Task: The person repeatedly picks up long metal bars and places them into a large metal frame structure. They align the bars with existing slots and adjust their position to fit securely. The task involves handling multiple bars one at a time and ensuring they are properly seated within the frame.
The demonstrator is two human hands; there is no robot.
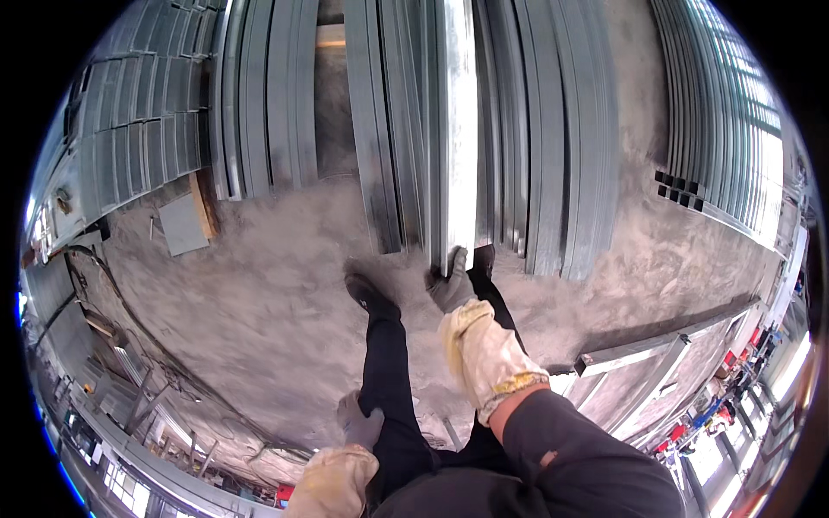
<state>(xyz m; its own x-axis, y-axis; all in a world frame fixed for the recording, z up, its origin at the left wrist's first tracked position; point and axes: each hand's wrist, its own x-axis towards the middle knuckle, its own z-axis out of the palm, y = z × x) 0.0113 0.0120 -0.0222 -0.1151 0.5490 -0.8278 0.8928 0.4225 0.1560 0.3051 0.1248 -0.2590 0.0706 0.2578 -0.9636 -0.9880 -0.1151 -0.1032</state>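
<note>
My right hand (449, 292), in a grey glove with a pale cloth oversleeve (484, 350) above it, grips the near end of a long, bright metal profile (461, 129). Its fingers bend over that end. The profile runs straight away from me, among other grey steel profiles (393, 129) lying lengthwise on both sides of it. Down by my left thigh is my left hand (361, 423), gloved in grey too. It rests against the dark trouser leg with the fingers loosely apart and nothing seen in them.
More profiles (289, 112) lie ahead to the left, beside stacked metal sections (142, 104). A bundle of square tubes (721, 129) lies at the far right. Closer on the right stands a metal frame (639, 345). A flat plate (184, 224) and a cable (129, 298) lie on the dusty floor.
</note>
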